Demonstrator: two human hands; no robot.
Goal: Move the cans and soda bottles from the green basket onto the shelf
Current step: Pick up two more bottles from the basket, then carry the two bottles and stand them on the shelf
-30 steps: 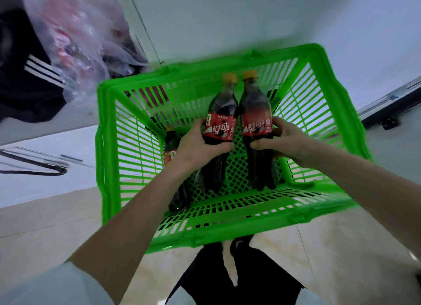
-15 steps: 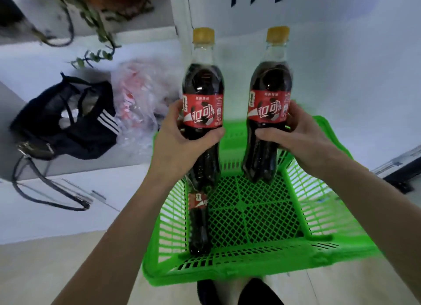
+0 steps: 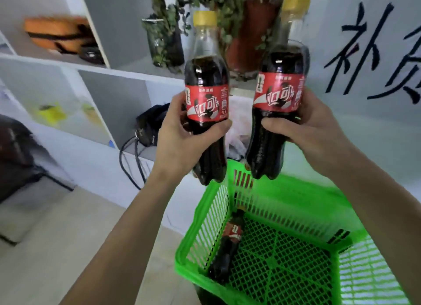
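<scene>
The basket [image 3: 268, 215] sits on the floor at lower right and serves as the mark for everything else. Up and to its left, the shelf [image 3: 127, 76] shows white boards and grey cubbies: an orange bag [image 3: 57, 34] in an upper cubby, a dark bag [image 3: 151, 124] with a hanging strap in the lower one, and a potted plant [image 3: 248, 26] on the board above that. The board beside the plant is bare. Above the basket's far left corner, the left hand [image 3: 182, 138] is wrapped around the left bottle [image 3: 207, 99] just below its red label; this bottle stands near upright, yellow cap up, base clear of the basket rim. Just right of it, and apart from it, the right hand [image 3: 319, 127] grips the right bottle [image 3: 276, 95] at the label's lower edge; its long axis leans slightly, cap up and tipped right, base hanging above the basket's far rim. Inside the basket a third bottle [image 3: 225, 252] lies along the left wall, its long axis running from the near rim toward the far wall. The rest of the mesh floor is bare.
</scene>
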